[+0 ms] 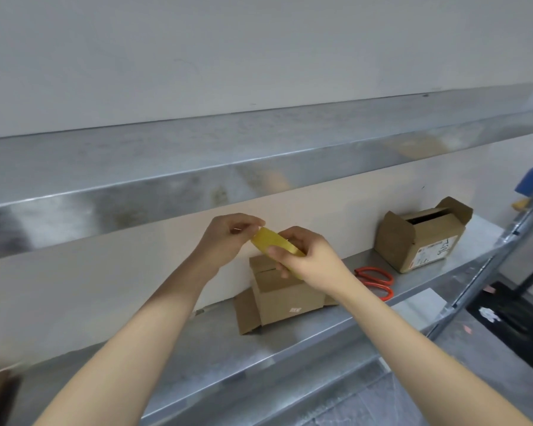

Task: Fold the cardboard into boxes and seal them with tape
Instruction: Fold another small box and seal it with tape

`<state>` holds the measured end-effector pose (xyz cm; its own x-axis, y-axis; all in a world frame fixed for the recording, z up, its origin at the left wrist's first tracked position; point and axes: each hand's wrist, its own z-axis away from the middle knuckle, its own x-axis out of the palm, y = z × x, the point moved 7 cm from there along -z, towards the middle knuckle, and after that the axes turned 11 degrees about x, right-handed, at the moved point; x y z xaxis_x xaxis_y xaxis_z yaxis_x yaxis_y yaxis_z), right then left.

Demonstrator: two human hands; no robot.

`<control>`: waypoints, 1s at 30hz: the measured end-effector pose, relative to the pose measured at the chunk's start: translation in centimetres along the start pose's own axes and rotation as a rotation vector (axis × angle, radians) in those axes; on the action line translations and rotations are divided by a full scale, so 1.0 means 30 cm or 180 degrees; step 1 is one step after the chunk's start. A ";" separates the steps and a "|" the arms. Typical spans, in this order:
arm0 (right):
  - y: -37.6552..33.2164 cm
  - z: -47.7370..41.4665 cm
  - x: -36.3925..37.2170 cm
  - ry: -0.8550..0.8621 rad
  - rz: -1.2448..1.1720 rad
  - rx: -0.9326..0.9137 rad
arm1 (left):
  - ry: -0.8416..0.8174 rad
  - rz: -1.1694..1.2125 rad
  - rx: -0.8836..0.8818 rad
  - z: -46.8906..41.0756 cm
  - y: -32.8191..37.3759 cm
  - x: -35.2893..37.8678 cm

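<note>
Tape roll [274,245], yellow, held in the air above the near cardboard box [285,298]. Right hand [308,259] grips the roll, fingers wrapped around its rim. Left hand [225,238] pinches at the roll's upper edge with thumb and fingertips closed. Near box sits on the metal shelf [216,348], top flaps closed, one side flap open. Orange scissors [376,281] lie just right of it. Second box [419,238] further right, top flaps up. Upper shelf [136,167] above.
</note>
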<state>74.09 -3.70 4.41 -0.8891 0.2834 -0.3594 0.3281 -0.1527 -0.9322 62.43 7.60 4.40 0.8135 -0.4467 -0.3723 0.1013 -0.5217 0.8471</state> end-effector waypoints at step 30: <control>0.046 0.155 0.119 0.0105 0.1354 0.1311 | -0.0309 -0.1011 0.0126 0.045 -0.191 -0.006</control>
<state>69.89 -7.30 2.03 -0.6940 0.1451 -0.7052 0.4969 -0.6123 -0.6150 60.94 9.69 -0.91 0.6865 -0.3234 -0.6513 0.3171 -0.6729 0.6683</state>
